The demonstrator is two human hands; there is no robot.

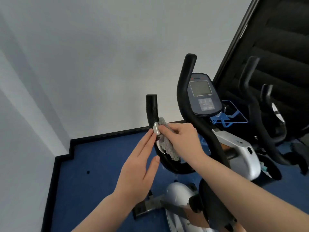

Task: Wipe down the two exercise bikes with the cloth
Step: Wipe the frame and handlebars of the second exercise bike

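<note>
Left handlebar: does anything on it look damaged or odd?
Nothing clearly damaged. The handlebar carries a shiny metal plate; the right hand holds the cloth against it.

Your grey, shaggy cloth (164, 139) is bunched and pressed against the near bike's (234, 148) left handlebar, under your right-hand fingers (167, 129), its loose end hanging below them. That bike has black curved handlebars, a silver body and a grey console; its metal grip sensor lies between your fingertips. The second bike (267, 114), black-barred, stands well right of your fingers.
</note>
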